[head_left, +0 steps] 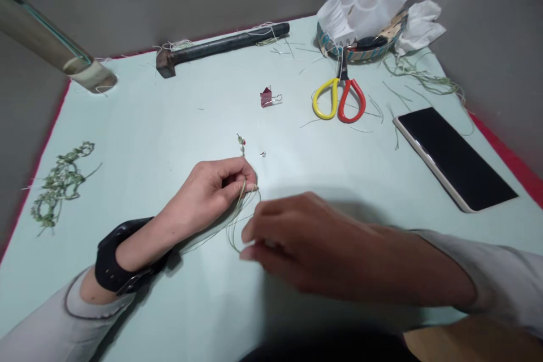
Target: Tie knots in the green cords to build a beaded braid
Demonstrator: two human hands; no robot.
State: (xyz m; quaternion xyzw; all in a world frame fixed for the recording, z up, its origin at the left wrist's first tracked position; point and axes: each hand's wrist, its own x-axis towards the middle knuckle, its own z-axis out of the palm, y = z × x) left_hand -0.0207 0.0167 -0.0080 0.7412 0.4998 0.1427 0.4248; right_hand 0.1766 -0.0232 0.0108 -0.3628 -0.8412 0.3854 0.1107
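Pale green tabletop (139, 124), knotted fibre cord (241, 145) pointing away from left hand (207, 192)

The left hand (207, 195) curled with its fingertips pinched together, while the right hand (288, 246) hovered just beside it, fingers loosely bent.

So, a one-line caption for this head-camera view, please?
Left hand pinches thin green strands, right hand beside them, on a pale green sheet.
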